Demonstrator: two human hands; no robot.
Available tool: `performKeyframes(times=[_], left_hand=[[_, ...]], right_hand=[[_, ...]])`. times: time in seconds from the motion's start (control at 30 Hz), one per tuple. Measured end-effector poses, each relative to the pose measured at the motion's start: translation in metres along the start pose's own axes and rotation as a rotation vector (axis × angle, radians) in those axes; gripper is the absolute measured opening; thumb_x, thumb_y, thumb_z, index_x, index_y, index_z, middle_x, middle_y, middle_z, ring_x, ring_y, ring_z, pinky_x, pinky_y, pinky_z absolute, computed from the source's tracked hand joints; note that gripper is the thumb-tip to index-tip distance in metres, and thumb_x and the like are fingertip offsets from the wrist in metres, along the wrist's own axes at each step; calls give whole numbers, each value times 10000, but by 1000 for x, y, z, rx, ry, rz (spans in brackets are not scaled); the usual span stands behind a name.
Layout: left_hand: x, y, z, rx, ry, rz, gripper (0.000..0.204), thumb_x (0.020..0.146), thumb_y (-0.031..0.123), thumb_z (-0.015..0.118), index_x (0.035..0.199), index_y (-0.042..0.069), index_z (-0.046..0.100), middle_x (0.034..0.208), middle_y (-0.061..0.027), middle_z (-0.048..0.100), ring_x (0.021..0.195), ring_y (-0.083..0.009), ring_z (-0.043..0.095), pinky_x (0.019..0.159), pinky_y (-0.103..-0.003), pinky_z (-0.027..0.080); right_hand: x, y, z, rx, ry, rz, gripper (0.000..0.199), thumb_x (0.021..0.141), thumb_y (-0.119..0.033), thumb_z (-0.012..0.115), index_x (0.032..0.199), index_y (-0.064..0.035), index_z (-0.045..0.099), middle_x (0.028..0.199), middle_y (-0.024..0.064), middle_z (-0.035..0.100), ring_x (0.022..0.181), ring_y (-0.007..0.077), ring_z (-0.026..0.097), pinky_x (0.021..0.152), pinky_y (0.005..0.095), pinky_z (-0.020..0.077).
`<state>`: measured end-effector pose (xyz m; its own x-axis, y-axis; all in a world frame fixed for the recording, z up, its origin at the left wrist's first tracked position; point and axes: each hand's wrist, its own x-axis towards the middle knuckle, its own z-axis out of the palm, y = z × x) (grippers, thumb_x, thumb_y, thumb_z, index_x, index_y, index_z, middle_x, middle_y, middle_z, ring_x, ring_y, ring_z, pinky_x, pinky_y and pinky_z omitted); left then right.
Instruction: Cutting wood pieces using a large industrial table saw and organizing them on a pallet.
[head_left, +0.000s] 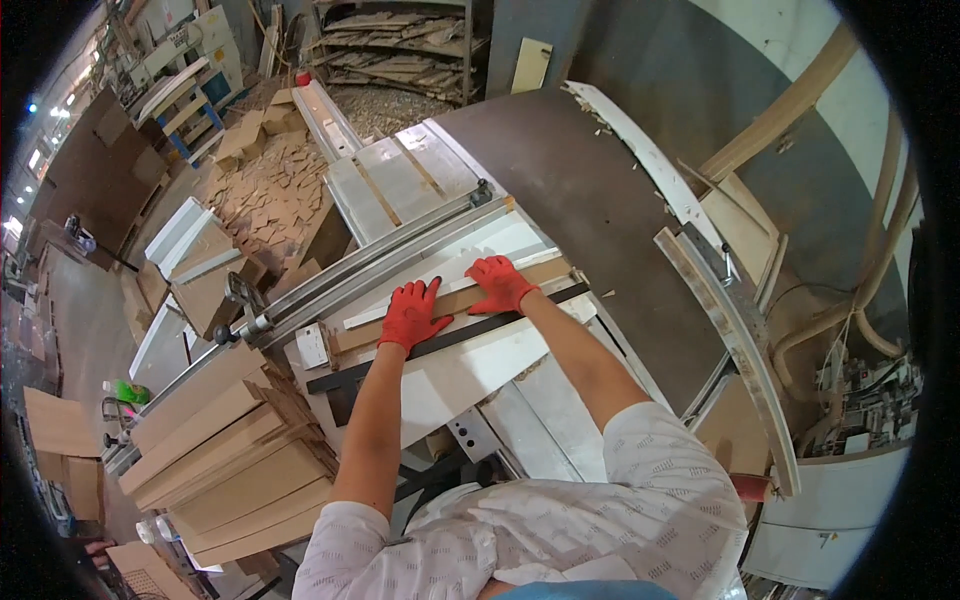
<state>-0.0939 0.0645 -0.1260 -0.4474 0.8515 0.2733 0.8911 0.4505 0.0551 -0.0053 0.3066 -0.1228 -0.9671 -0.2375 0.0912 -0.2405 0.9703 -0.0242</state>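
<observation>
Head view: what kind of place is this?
Most likely a woodworking shop. Both gloved hands, left hand and right hand, press a wooden strip on a saw table, with stacked boards and wood offcuts nearby.

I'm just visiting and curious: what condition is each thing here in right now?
Left hand: red-gloved, flat on the wooden strip.
Right hand: red-gloved, pressing the same strip.
Wooden strip: lying flat on the saw table.
Saw table: white, bearing the strip.
Board stack: piled at left.
Offcuts: scattered on the floor.
</observation>
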Motion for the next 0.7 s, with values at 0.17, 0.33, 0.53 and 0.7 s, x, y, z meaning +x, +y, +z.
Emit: performKeyframes(times=[0.17, 0.33, 0.53, 0.7], left_hand=[[-4, -4, 9, -45, -35, -67, 749, 780, 572, 695, 1329, 90, 530, 1166, -130, 568, 1089, -288, 535, 898, -408, 410], [0, 6, 24, -124, -48, -155, 764, 727, 534, 749, 1326, 116, 525, 1215, -119, 554, 1143, -292, 514, 958, -448, 377], [0, 5, 35, -169, -56, -319, 792, 682, 502, 790, 1335, 145, 519, 1234, -118, 545, 1182, -307, 492, 1026, -453, 321], [13, 14, 32, -163, -75, -349, 761, 676, 470, 809, 1307, 139, 543, 1210, -144, 552, 1178, -318, 495, 1029, -449, 323]], right_hand=[[-63, -79, 22, 290, 663, 422, 625, 811, -288, 718, 1366, -106, 497, 1322, 192, 478, 1218, 388, 436, 1060, 496, 335], [-258, -152, 15, -100, 492, 989, 770, 719, -378, 769, 1376, -83, 496, 1375, 213, 454, 1283, 394, 404, 1097, 545, 273], [-422, -201, 41, -142, 407, 1885, 873, 713, -456, 758, 1426, -82, 419, 1397, 208, 442, 1330, 393, 361, 1090, 586, 259], [-497, -180, 72, 88, 483, 1617, 653, 773, -303, 741, 1334, -99, 476, 1117, 149, 610, 1035, 322, 565, 890, 480, 463]])
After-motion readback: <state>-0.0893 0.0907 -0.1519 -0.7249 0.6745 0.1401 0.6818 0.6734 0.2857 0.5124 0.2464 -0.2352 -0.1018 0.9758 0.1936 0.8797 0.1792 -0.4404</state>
